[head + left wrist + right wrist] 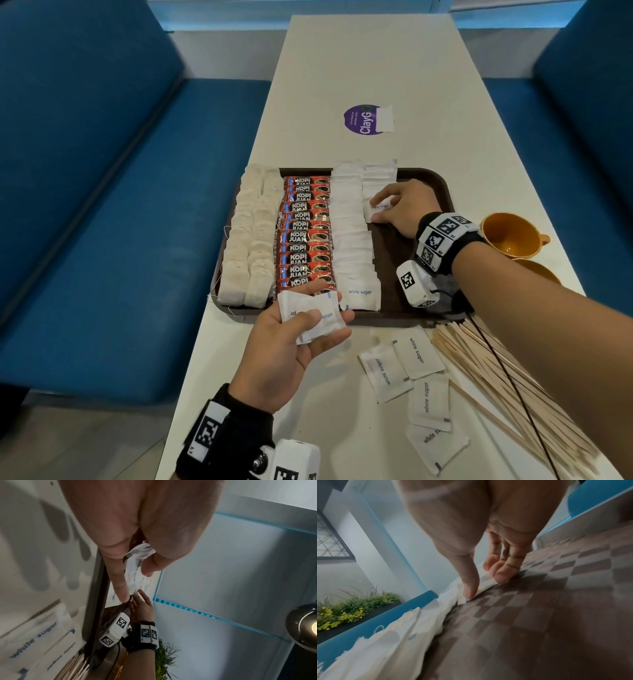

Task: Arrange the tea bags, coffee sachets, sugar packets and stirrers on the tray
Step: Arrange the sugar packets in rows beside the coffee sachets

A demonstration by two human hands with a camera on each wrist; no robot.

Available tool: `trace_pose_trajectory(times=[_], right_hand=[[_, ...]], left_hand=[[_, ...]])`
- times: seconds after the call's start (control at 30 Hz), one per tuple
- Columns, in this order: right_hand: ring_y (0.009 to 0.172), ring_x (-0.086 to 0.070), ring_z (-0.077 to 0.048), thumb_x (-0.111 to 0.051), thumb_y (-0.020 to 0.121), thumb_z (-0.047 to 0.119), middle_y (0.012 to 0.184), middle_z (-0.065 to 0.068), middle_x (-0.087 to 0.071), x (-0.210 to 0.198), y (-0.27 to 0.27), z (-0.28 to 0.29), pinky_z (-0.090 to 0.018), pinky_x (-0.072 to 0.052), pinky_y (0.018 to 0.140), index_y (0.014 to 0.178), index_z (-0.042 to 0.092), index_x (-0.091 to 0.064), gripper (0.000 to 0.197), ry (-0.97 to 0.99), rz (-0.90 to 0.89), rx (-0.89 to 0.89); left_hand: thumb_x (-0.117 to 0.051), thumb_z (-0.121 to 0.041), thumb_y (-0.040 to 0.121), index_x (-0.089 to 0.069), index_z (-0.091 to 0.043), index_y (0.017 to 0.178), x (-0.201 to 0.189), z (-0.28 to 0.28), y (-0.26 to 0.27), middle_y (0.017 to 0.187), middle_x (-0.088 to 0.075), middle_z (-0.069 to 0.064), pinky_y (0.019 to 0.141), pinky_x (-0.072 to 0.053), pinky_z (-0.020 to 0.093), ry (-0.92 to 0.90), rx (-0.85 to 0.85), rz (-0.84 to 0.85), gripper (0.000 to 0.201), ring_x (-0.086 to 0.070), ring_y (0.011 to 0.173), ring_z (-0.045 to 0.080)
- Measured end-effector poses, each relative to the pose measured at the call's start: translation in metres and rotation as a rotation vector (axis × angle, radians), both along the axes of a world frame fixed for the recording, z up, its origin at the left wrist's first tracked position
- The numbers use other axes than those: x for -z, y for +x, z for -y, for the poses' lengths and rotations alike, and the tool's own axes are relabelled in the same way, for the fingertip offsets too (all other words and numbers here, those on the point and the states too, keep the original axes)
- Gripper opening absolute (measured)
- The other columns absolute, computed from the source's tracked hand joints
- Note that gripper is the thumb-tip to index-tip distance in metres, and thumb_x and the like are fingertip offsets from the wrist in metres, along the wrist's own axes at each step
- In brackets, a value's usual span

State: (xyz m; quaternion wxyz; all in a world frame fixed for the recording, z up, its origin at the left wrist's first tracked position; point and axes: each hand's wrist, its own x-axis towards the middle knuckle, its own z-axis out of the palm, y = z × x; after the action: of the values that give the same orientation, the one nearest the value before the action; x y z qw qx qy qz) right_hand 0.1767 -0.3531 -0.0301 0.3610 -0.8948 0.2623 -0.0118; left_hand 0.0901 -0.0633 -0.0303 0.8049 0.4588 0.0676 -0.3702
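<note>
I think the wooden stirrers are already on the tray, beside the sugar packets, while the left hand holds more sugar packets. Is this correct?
Not quite. The head view shows the wooden stirrers still on the table, outside the tray. The rest holds: the left hand holds more sugar packets.

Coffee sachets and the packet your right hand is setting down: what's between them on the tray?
In the head view, one long overlapped column of white sugar packets separates the coffee sachets from that packet.
</note>
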Motion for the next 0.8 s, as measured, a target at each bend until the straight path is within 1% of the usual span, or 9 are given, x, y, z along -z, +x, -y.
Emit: trace_pose_trajectory(times=[0.17,0.27,0.3,0.37,0.43,0.53,0.6,0.67,0.8], right_hand=[[0.077,-0.054,-0.003,-0.089,0.076,0.018,0.094,0.002,-0.061,0.0,0.001,0.001,-0.021,-0.041,0.079,0.097,0.022,-0.079,0.024,-0.02,0.005,-0.001],[0.077,-0.053,-0.004,-0.088,0.077,0.018,0.089,0.006,-0.058,-0.002,0.001,0.0,-0.015,-0.04,0.068,0.1,0.023,-0.078,0.025,-0.035,0.014,-0.014],[0.077,-0.053,-0.004,-0.088,0.079,0.019,0.091,0.006,-0.058,-0.004,0.0,0.0,-0.015,-0.04,0.068,0.101,0.023,-0.078,0.025,-0.034,0.026,-0.01],[0.081,-0.055,-0.006,-0.085,0.082,0.021,0.096,0.004,-0.058,-0.011,-0.005,-0.002,-0.02,-0.042,0.076,0.104,0.024,-0.076,0.024,-0.016,0.069,0.009],[0.08,-0.056,-0.008,-0.082,0.085,0.024,0.092,0.006,-0.058,-0.022,-0.014,-0.007,-0.024,-0.045,0.078,0.102,0.026,-0.076,0.019,-0.001,0.123,0.016],[0.069,-0.056,-0.004,-0.079,0.088,0.027,0.085,0.006,-0.062,-0.041,-0.039,-0.024,-0.016,-0.046,0.066,0.093,0.029,-0.074,0.007,0.039,0.183,-0.034],[0.063,-0.056,-0.001,-0.078,0.089,0.026,0.083,0.006,-0.065,-0.053,-0.064,-0.041,-0.008,-0.043,0.056,0.09,0.029,-0.075,0.005,0.107,0.209,-0.093],[0.065,-0.057,0.0,-0.078,0.089,0.025,0.084,0.005,-0.066,-0.062,-0.094,-0.059,-0.01,-0.046,0.06,0.092,0.029,-0.076,0.005,0.169,0.229,-0.157],[0.084,-0.066,-0.011,-0.08,0.087,0.033,0.094,0.006,-0.068,-0.063,-0.148,-0.084,-0.028,-0.058,0.079,0.102,0.034,-0.074,0.016,0.336,0.227,-0.21]], left_hand=[[-0.048,0.007,0.097,-0.062,-0.002,0.133,0.001,-0.002,0.001,0.127,-0.067,0.026,0.093,-0.058,0.054,-0.024,-0.003,-0.017,0.04,-0.067,0.113,0.05],[-0.047,0.009,0.096,-0.062,-0.002,0.133,0.001,-0.002,0.0,0.127,-0.067,0.028,0.093,-0.058,0.054,-0.026,0.004,-0.01,0.042,-0.066,0.113,0.052],[-0.049,0.01,0.094,-0.061,-0.002,0.134,0.001,-0.002,0.0,0.128,-0.066,0.028,0.094,-0.058,0.054,-0.026,0.006,-0.008,0.043,-0.066,0.113,0.051],[-0.053,0.009,0.086,-0.06,-0.001,0.135,0.001,-0.003,0.0,0.13,-0.065,0.028,0.096,-0.057,0.055,-0.034,0.002,-0.01,0.05,-0.065,0.115,0.051],[-0.046,0.011,0.087,-0.059,0.0,0.135,0.001,-0.003,0.0,0.131,-0.064,0.028,0.097,-0.056,0.054,-0.042,0.002,-0.014,0.051,-0.065,0.117,0.05],[-0.031,0.017,0.094,-0.059,0.001,0.134,-0.003,-0.001,-0.002,0.13,-0.066,0.027,0.097,-0.056,0.052,-0.038,0.003,-0.004,0.052,-0.066,0.117,0.047],[-0.031,0.018,0.096,-0.06,0.0,0.134,-0.008,0.003,-0.006,0.129,-0.067,0.025,0.094,-0.059,0.049,-0.032,0.001,0.023,0.051,-0.066,0.117,0.046],[-0.036,0.017,0.097,-0.061,-0.001,0.133,-0.013,0.006,-0.011,0.128,-0.069,0.022,0.091,-0.06,0.047,-0.018,0.0,0.056,0.047,-0.067,0.117,0.043],[-0.046,0.013,0.098,-0.062,0.001,0.13,-0.023,0.011,-0.021,0.126,-0.069,0.023,0.092,-0.059,0.048,0.012,0.015,0.135,0.037,-0.067,0.118,0.041]])
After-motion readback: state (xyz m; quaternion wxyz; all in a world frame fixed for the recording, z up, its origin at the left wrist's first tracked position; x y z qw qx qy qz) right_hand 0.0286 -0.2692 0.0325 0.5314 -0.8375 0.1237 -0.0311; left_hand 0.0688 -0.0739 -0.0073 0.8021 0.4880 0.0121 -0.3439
